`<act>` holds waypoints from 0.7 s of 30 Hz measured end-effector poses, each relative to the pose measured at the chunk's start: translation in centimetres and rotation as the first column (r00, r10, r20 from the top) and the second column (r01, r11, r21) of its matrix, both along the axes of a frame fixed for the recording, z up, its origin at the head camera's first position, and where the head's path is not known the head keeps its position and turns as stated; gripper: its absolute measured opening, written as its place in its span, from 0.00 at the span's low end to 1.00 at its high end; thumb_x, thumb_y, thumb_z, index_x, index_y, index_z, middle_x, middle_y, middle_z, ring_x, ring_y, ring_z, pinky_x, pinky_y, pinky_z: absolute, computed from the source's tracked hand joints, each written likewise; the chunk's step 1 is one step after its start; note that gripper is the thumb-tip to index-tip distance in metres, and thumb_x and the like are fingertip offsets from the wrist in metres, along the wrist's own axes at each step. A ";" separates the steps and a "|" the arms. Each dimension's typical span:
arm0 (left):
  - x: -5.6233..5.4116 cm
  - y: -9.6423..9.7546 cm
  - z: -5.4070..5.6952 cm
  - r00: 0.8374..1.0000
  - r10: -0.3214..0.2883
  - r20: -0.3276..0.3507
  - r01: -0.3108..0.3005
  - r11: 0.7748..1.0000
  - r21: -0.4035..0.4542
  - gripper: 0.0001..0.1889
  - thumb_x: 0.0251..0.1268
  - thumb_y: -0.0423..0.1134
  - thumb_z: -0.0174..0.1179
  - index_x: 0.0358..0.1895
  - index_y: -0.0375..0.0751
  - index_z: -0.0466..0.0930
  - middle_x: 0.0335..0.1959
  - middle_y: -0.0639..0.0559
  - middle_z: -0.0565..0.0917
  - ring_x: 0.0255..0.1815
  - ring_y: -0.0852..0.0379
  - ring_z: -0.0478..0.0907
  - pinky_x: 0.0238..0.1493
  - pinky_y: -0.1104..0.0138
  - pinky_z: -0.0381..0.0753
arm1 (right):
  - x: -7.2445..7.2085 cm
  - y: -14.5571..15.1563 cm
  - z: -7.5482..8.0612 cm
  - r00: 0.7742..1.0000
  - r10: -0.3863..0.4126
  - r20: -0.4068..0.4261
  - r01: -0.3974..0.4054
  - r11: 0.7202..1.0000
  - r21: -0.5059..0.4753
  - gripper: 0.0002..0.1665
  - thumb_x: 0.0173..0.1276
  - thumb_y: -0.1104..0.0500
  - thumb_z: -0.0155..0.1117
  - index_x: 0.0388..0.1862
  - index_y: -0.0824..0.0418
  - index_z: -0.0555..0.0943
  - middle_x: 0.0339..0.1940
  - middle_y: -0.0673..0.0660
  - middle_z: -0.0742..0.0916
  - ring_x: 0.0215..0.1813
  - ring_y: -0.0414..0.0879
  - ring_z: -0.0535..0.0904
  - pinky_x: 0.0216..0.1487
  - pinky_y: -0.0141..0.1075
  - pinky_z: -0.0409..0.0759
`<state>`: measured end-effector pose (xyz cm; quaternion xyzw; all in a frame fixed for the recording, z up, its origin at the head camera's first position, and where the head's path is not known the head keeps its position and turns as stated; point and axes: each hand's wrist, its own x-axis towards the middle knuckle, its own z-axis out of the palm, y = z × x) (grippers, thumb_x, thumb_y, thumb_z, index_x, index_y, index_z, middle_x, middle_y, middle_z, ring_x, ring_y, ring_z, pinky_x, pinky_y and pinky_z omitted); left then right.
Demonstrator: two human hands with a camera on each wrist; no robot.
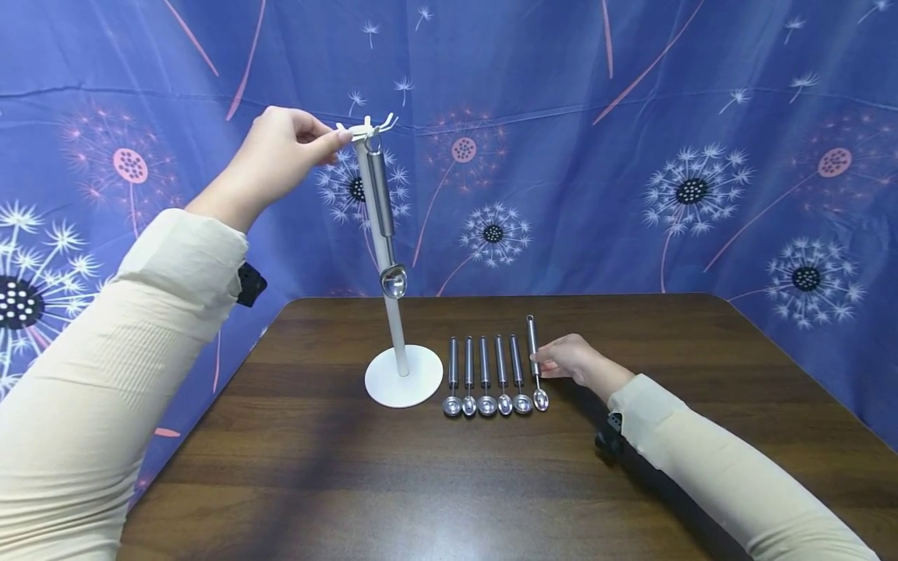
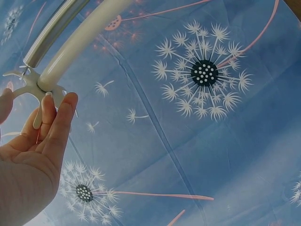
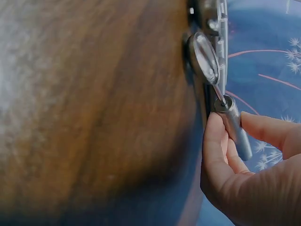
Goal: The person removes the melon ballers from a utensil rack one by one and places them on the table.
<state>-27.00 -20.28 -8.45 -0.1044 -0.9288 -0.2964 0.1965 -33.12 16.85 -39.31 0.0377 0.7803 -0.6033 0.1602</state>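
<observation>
At upper left, my left hand (image 1: 288, 152) pinches the hooked top (image 1: 361, 132) of a white stand (image 1: 393, 327) between thumb and fingers. In the left wrist view, fingertips lie around the white hooks (image 2: 32, 87) beside the pole. From one hook hangs a steel scoop (image 1: 381, 195) by its handle ring, bowl down. My right hand (image 1: 571, 358) grips the handle of a small oval-bowled steel scoop (image 1: 532, 343) at the right end of a row. The right wrist view shows thumb and fingers on that handle (image 3: 237, 129), with the bowl (image 3: 204, 59) close to the wooden table.
Several more steel scoops (image 1: 484, 362) with round and oval bowls lie side by side, handles away from me. The stand's round base (image 1: 386, 386) is just left of them on the brown wooden table (image 1: 421, 475). A blue dandelion-print cloth (image 1: 561, 156) hangs behind.
</observation>
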 end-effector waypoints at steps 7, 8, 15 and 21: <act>0.0 0.1 -0.2 1.000 -0.001 -0.002 0.001 1.000 0.000 0.29 0.69 0.59 0.53 0.55 0.36 0.80 0.24 0.71 0.79 0.42 0.64 0.75 0.57 0.57 0.71 | 0.2 0.1 -0.7 0.999 -0.001 0.039 -0.001 0.999 0.032 0.12 0.63 0.71 0.62 0.42 0.76 0.72 0.24 0.54 0.81 0.25 0.39 0.80 0.36 0.33 0.87; 0.0 0.1 -0.3 1.000 -0.004 -0.003 0.004 1.000 0.005 0.28 0.69 0.59 0.53 0.54 0.36 0.80 0.23 0.71 0.79 0.42 0.64 0.75 0.57 0.57 0.71 | 0.3 0.1 -0.8 0.999 0.000 0.040 -0.001 0.999 0.039 0.11 0.63 0.71 0.62 0.41 0.75 0.72 0.23 0.54 0.81 0.25 0.39 0.80 0.36 0.33 0.87; -0.2 0.1 -0.3 1.000 0.002 -0.010 -0.002 1.000 -0.007 0.28 0.69 0.60 0.53 0.54 0.37 0.80 0.24 0.70 0.79 0.43 0.63 0.75 0.50 0.63 0.69 | 0.5 -0.4 -0.6 0.999 -0.035 0.023 0.034 0.997 0.074 0.11 0.62 0.72 0.63 0.38 0.73 0.70 0.24 0.55 0.80 0.23 0.39 0.79 0.34 0.34 0.87; -0.2 0.0 -0.2 1.000 0.008 -0.015 -0.008 1.000 -0.011 0.29 0.69 0.60 0.52 0.55 0.37 0.80 0.24 0.70 0.78 0.44 0.62 0.75 0.48 0.65 0.68 | 0.6 -1.0 0.0 0.999 -0.035 0.013 0.032 0.988 0.151 0.23 0.61 0.72 0.65 0.50 0.81 0.66 0.29 0.58 0.79 0.24 0.39 0.78 0.36 0.36 0.87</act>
